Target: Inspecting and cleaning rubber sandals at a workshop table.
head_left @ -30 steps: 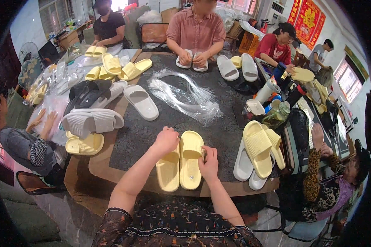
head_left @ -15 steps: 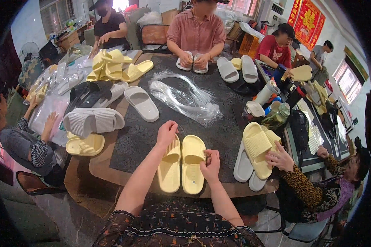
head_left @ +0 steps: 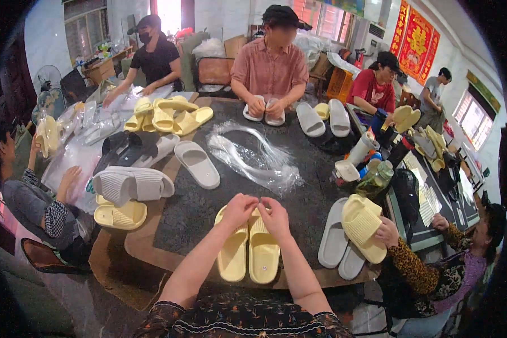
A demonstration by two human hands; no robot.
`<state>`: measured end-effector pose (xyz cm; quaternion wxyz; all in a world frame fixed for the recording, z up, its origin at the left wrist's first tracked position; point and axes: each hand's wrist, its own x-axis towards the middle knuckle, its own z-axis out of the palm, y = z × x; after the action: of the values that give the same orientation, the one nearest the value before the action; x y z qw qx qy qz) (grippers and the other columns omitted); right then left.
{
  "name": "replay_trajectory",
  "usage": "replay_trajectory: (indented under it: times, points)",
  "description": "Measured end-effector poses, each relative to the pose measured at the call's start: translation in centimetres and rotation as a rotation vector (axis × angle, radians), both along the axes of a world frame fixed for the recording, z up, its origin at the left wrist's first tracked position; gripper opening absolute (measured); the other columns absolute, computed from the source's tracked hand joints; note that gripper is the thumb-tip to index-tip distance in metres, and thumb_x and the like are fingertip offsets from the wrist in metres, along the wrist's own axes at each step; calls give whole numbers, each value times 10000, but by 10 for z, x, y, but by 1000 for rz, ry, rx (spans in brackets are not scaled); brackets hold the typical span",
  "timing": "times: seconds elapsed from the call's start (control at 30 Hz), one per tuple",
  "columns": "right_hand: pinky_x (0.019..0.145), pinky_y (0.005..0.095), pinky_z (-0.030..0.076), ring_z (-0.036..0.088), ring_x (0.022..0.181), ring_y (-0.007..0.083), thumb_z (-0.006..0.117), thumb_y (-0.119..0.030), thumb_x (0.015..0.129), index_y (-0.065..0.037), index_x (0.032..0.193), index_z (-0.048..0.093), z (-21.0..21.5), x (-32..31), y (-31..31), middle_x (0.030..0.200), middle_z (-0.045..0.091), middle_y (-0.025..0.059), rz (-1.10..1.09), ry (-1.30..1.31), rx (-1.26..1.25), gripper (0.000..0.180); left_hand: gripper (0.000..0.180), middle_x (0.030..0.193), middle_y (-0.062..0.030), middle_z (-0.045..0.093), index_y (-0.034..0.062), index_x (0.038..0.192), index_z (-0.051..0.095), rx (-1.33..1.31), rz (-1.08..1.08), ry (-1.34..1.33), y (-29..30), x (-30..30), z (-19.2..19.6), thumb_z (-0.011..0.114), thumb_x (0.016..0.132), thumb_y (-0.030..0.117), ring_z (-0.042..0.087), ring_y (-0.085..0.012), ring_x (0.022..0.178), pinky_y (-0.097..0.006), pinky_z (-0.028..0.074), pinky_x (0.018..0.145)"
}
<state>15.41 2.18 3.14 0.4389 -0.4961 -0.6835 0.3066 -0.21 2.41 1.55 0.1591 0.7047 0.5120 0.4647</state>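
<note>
A pair of yellow slide slippers (head_left: 264,258) lies side by side before me, toes pointing away. Above their straps, my left hand (head_left: 240,212) and my right hand (head_left: 274,216) meet, fingertips pinched close together. Whatever they pinch is too small or thin to make out. My hands cover much of both straps. Beyond them lies a loose bundle of clear plastic strands (head_left: 253,155) on the dark tabletop. To its left rests a single grey slipper (head_left: 197,164).
At the left, grey slippers (head_left: 132,185) sit on a yellow one (head_left: 121,215); a yellow slipper pile (head_left: 163,115) stands behind. Bottles (head_left: 376,178) crowd the right. A co-worker's hand (head_left: 386,232) holds a yellow slipper (head_left: 364,225) over grey ones (head_left: 333,234). Other people work around the table (head_left: 172,225).
My right hand has left the right slipper's side and moved up and left to meet my left hand. The left hand has shifted right. The view has tilted upward.
</note>
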Motion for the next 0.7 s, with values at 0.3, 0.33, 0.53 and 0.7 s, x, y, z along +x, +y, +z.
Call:
replay_trajectory:
  times: [0.3,0.33,0.53,0.7]
  points:
    - [600,291,459,560,612,125,660,-205,851,-9,832,640,-53,10,24,665,612,63,-184,281,-46,198,162,751,-105,640,67,876,694,-220,-17,23,2,-11,-5,640,806,202,579,-255,752,-371,483,709]
    - [602,288,459,561,613,121,662,-206,851,-12,825,642,-66,21,29,670,617,56,-231,253,-86,197,166,758,-111,640,71,872,699,-256,-9,47,1,-5,-1,639,804,210,585,-259,759,-371,485,719]
    - [584,252,436,534,624,82,667,-166,849,-29,900,676,-28,11,13,712,623,4,-132,163,-28,146,170,789,-102,648,71,875,693,-181,-33,57,0,-8,3,637,802,215,581,-279,800,-383,476,753]
    - [609,321,463,584,655,219,689,-202,811,-50,853,680,-19,11,7,730,629,95,-3,-98,144,158,149,819,-88,646,73,867,679,-64,-100,96,1,-6,2,639,798,199,569,-284,817,-390,456,785]
